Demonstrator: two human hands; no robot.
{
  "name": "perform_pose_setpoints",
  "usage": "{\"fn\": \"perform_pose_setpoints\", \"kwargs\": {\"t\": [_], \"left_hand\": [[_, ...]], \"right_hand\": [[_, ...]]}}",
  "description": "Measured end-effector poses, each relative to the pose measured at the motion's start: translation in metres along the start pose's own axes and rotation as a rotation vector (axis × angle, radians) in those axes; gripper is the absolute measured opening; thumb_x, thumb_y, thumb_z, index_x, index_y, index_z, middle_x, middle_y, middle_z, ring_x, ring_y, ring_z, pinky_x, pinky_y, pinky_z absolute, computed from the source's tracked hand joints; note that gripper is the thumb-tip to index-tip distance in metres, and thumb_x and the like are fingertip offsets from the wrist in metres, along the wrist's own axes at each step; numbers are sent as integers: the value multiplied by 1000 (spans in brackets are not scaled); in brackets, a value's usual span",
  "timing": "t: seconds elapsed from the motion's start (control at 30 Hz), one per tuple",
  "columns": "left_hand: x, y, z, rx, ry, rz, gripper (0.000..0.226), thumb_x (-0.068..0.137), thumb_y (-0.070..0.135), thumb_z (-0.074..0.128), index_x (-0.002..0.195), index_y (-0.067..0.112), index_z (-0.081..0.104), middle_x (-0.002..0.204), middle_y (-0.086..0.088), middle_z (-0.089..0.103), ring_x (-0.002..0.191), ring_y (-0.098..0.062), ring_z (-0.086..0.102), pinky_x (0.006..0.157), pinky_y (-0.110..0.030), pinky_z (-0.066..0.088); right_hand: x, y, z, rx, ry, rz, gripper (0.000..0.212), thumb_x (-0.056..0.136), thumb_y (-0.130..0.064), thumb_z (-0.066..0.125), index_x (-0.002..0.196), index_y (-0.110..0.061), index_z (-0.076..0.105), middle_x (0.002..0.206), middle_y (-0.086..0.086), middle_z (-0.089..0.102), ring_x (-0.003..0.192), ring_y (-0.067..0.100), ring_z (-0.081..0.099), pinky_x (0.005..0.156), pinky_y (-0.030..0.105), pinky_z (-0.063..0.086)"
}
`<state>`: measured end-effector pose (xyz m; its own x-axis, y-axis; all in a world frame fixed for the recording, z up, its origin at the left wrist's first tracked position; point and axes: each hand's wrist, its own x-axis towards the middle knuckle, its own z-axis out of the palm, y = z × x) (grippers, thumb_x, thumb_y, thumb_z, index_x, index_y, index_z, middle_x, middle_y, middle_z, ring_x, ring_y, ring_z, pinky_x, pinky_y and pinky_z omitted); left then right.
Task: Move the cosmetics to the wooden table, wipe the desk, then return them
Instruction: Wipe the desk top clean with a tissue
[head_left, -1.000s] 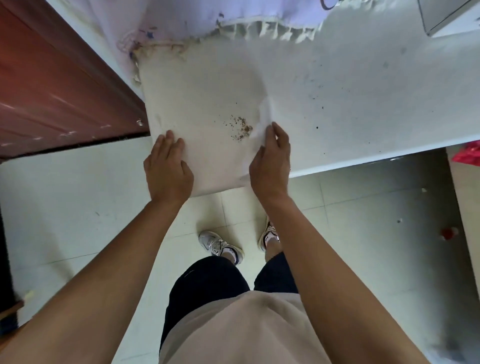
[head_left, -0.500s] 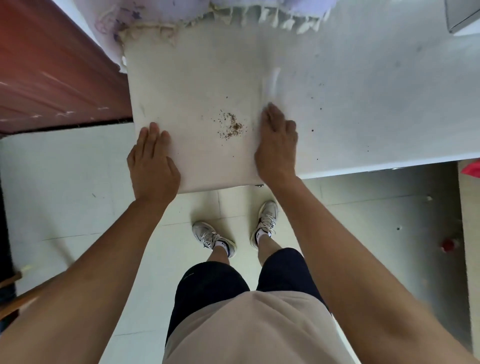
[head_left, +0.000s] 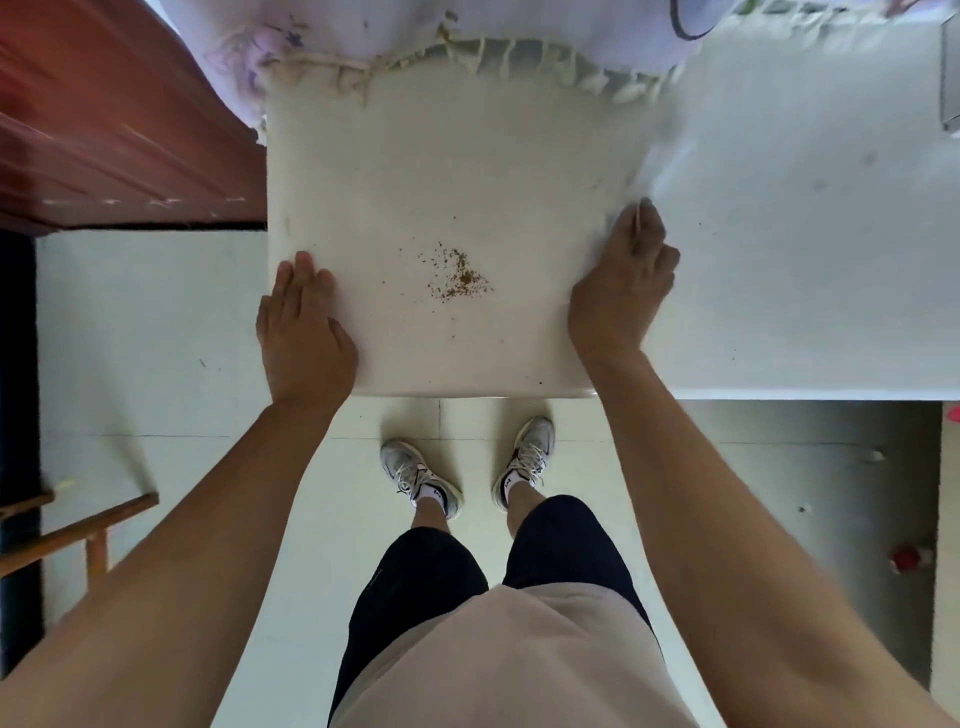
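No cosmetics are in view. A cream fringed cloth (head_left: 447, 187) lies spread over the left end of the white desk (head_left: 789, 291), with a small heap of brown crumbs (head_left: 460, 278) near its middle. My left hand (head_left: 304, 332) rests flat on the cloth's left edge, fingers straight and thumb on the cloth. My right hand (head_left: 621, 288) is at the cloth's right edge, and its curled fingers pinch that edge. The red-brown wooden table (head_left: 104, 130) stands at the upper left, beside the desk.
Lilac fabric (head_left: 363, 31) lies bunched along the desk's far side, behind the fringe. A grey object (head_left: 950, 78) sits at the desk's far right. A wooden chair part (head_left: 78, 530) stands on the pale tiled floor at lower left. A small red item (head_left: 906, 558) lies on the floor at right.
My hands have moved apart: the right hand slid right with the cloth's edge, so the cloth lies wider. Its fingers went from flat to curled. The left hand stayed at the left edge.
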<state>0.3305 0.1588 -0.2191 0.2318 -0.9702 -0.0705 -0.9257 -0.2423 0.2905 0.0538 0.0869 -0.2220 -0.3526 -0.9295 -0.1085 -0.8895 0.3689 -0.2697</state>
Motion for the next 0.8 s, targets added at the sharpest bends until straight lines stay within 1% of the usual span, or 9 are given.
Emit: {"fn": "perform_pose_setpoints", "kwargs": {"t": [0.2,0.27,0.37,0.4,0.47,0.53,0.6,0.67,0.8], "left_hand": [[0,-1,-3,8,-35,9,52,86,-3,39,136,5,48,156,-11,31,146,-29,24,118,-48,21],[0,-1,-4,4,-43,14,51,86,-5,39,136,4,48,156,-13,31,146,-31,24,117,-49,22],[1,-1,-5,5,-47,8,52,86,-5,39,136,4,48,156,-13,31,146,-31,24,116,-50,23],[1,-2,-4,6,-48,7,52,86,-5,39,136,4,48,156,-13,31,146,-31,24,116,-50,23],[0,-2,-4,7,-48,6,53,85,-5,38,136,4,48,156,-13,31,146,-31,24,116,-50,23],[1,-1,-5,-3,-50,-2,54,84,-3,37,135,5,49,156,-13,31,146,-31,25,116,-49,23],[2,0,-6,-13,-57,-6,55,83,-2,36,135,4,49,156,-13,31,145,-32,25,116,-49,23],[2,-2,-9,-19,-66,7,55,83,-3,38,136,4,50,156,-13,32,145,-32,26,115,-49,23],[5,-16,-17,-69,-86,97,54,84,-6,41,135,4,53,153,-13,37,143,-31,31,112,-49,30]], "right_hand": [[-22,-84,15,96,-297,-668,64,84,8,44,145,-11,42,156,-2,32,116,31,45,94,36,39],[-13,-80,8,297,-296,-636,61,84,12,43,141,-9,49,151,3,41,119,30,47,99,33,40],[6,-42,-8,511,-80,-320,59,81,8,42,138,-6,53,146,9,44,126,26,48,105,20,35],[10,-23,-11,495,-20,-226,58,82,5,42,138,-5,52,147,11,43,127,27,48,105,20,35],[12,12,-15,315,32,-120,58,85,-1,41,143,-5,46,151,12,38,127,32,45,105,31,38],[0,31,-11,67,26,-128,57,90,-4,38,147,-4,38,156,12,32,122,38,44,100,40,35],[-18,27,-3,-52,3,-127,59,91,-6,36,149,-5,34,159,9,28,118,37,43,94,41,33],[-37,6,5,-78,-36,-141,61,89,-4,36,150,-5,33,159,9,27,117,38,44,90,41,33],[-74,-56,24,-69,-147,-341,65,86,-1,36,150,-2,30,160,11,25,113,38,43,88,43,33]]}}
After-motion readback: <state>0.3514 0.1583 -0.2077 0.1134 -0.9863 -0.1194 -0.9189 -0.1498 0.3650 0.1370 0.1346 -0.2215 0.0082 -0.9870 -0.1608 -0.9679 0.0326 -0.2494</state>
